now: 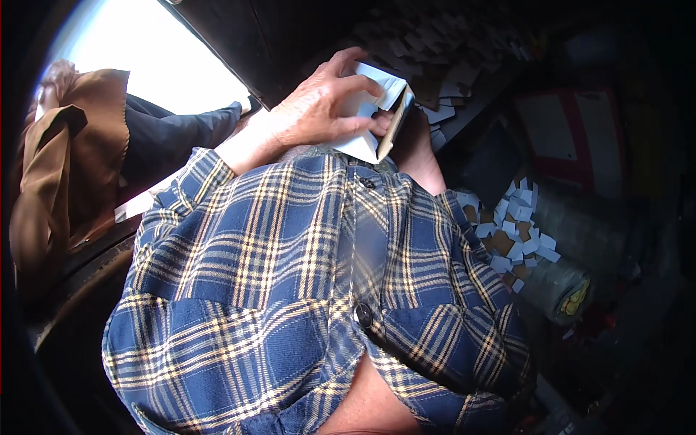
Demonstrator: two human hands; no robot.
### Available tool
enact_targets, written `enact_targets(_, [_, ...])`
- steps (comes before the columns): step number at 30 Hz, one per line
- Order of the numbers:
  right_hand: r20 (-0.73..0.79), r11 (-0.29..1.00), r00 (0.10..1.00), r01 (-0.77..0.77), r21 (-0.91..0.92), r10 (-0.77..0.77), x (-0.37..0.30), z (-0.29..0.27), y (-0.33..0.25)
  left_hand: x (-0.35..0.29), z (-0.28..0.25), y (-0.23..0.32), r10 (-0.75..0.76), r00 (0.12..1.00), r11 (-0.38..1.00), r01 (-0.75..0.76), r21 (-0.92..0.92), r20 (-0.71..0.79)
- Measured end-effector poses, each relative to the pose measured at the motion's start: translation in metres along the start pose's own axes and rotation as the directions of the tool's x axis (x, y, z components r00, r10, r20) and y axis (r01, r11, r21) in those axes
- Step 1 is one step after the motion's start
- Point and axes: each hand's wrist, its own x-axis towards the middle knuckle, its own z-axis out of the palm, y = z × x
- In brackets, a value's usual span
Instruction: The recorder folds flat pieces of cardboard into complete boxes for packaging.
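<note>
A small white cardboard box [360, 150] with a brown inner side is between my hands, in front of my chest. Its near right end stands open, with a flap edge sticking out. My left hand [319, 103] grips it from the left, fingers over the top and thumb along the near side. Behind the box, in shadow, my right hand [417, 145] supports it from the right; most of its fingers are hidden. Fingertips show in the box's opening, and I cannot tell for sure which hand they belong to.
Several small white and brown cardboard pieces [518, 225] lie heaped on a wrapped bundle [562, 290] at the right. More pieces [442, 43] are piled in the dark far side. Brown cloth [94, 145] hangs at the left, beside another person's dark-clad leg [174, 134].
</note>
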Motion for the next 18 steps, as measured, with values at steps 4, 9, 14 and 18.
enact_targets(4, [-0.034,0.983,0.991,0.121,-0.14,-0.127,0.006,0.005,-0.013,0.0,0.001,0.003,-0.182,0.979,0.983,0.179,0.042,0.088])
enact_targets(9, [-0.076,0.882,0.943,0.272,-0.385,-0.324,0.009,0.003,-0.039,0.001,0.0,0.003,-0.212,0.973,0.977,0.208,0.054,0.09])
enact_targets(14, [-0.053,0.694,0.853,0.385,-0.608,-0.519,0.008,0.0,-0.066,0.001,0.0,0.005,-0.211,0.973,0.977,0.206,0.054,0.094])
enact_targets(18, [0.085,0.623,0.843,0.456,-0.636,-0.53,0.013,0.005,-0.069,0.002,0.002,0.003,-0.193,0.978,0.981,0.19,0.033,0.08])
